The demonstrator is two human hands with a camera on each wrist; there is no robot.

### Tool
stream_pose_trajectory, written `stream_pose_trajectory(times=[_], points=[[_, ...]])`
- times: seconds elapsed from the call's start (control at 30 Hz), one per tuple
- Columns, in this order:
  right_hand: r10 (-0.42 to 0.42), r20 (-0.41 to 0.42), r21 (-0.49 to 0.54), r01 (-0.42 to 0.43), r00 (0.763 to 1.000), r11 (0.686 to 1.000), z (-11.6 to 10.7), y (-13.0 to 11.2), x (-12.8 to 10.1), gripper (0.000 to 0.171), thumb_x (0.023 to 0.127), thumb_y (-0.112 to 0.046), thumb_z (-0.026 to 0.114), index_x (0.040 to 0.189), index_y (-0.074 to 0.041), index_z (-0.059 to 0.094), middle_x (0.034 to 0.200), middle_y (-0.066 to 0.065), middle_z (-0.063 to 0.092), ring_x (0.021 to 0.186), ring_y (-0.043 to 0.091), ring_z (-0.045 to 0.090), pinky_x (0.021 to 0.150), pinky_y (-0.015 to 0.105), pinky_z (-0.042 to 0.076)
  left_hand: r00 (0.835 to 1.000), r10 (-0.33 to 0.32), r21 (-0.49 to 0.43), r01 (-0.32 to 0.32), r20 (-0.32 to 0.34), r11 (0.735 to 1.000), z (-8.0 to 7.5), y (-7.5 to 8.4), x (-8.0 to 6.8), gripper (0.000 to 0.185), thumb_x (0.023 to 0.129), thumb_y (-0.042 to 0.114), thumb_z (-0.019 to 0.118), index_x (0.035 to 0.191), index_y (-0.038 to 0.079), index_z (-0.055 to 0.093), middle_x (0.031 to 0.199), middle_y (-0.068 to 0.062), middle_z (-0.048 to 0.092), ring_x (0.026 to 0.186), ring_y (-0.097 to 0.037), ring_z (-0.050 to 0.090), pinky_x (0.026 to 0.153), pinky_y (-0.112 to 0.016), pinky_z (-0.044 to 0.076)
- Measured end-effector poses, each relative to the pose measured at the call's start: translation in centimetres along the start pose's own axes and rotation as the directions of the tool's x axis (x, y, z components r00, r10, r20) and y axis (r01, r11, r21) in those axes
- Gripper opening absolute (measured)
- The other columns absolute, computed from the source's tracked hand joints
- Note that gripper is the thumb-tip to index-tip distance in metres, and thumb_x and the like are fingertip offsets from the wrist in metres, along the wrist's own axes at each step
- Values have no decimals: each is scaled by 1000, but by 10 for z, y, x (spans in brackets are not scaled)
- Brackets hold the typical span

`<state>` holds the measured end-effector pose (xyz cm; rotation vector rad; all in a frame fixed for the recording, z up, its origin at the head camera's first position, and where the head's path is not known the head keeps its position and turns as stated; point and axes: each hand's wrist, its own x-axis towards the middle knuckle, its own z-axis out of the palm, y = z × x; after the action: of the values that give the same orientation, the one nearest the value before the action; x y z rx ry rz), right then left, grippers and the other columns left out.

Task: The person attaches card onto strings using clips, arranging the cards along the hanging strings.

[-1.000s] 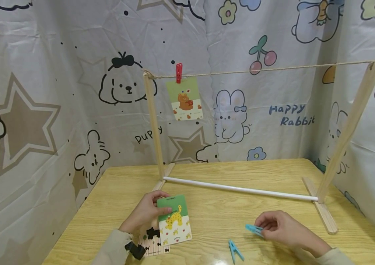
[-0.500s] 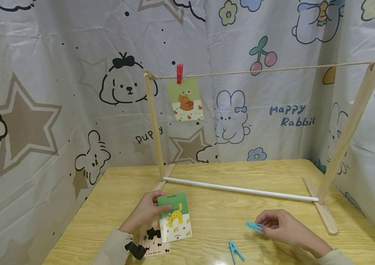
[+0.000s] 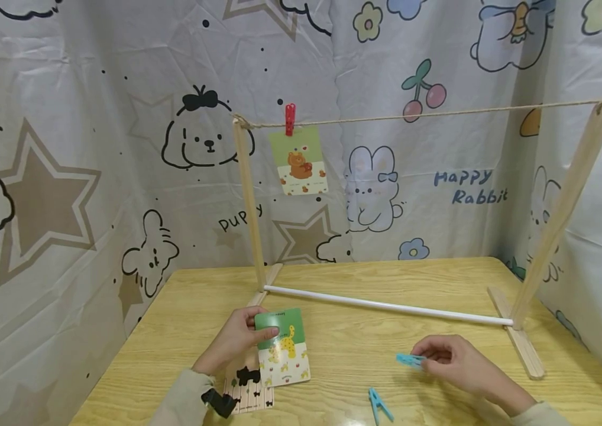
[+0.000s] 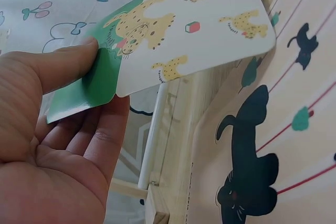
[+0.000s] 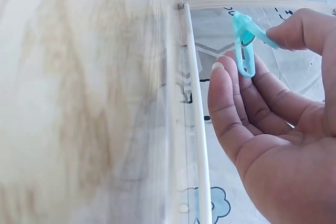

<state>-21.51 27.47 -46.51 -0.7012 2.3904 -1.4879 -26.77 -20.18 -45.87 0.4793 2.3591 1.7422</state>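
We see the left hand (image 3: 234, 340) pinching a leopard card (image 3: 285, 364), with its thumb on the green end and its fingers behind. (It is yellow with spots, so we call it a leopard.) Below that hand, partly hidden by the leopard card, is a pale card with black cats (image 3: 250, 391). We see the right hand (image 3: 455, 362) holding a blue clip (image 3: 408, 360) between thumb and fingers, and the clip points toward the left hand. Between the hands, a bit closer to us, another blue clip (image 3: 378, 405) lies on the table (image 3: 343, 349). Past both hands, a white rod (image 3: 386, 305) runs along low down. High above and beyond the left hand, a red clip (image 3: 290, 118) holds a bear card (image 3: 300, 163) on a string (image 3: 418, 116).
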Motion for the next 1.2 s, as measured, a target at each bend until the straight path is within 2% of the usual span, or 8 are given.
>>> stream_pose_trajectory(times=[0.3, 0.5, 0.93, 1.2], points=[[21, -51, 16, -21, 998, 1000, 0, -2, -1, 22, 103, -18, 65, 118, -3, 71, 109, 13, 72, 91, 22, 70, 78, 31, 59, 1000, -1, -23, 1, 2, 1000, 1, 3, -1, 31, 92, 18, 81, 110, -3, 66, 97, -12, 76, 87, -21, 73, 76, -32, 61], [37, -49, 42, -35, 998, 999, -2, -2, -1, 26, 104, -19, 63, 121, 0, 69, 112, 14, 72, 92, 23, 71, 77, 35, 60, 1000, 0, -29, 0, 11, 1000, 2, 4, -1, 32, 92, 19, 81, 110, -3, 66, 98, -13, 76, 88, -22, 74, 76, -34, 61], [25, -74, 71, -20, 997, 997, -3, -5, -2, 36, 106, -22, 61, 129, 6, 64, 122, 17, 70, 104, 25, 72, 86, 30, 59, 1000, 28, 11, -28, 9, 1000, 2, 9, 6, 37, 93, 24, 80, 117, -2, 70, 104, -14, 77, 93, -21, 74, 81, -32, 61], [34, -80, 81, -27, 996, 996, -4, -8, -3, 40, 106, -23, 61, 132, 8, 62, 121, 15, 71, 104, 26, 71, 87, 37, 60, 999, 53, 31, -53, -3, 998, 4, 13, 11, 39, 96, 27, 76, 124, 0, 70, 110, -14, 76, 97, -20, 74, 82, -29, 60]])
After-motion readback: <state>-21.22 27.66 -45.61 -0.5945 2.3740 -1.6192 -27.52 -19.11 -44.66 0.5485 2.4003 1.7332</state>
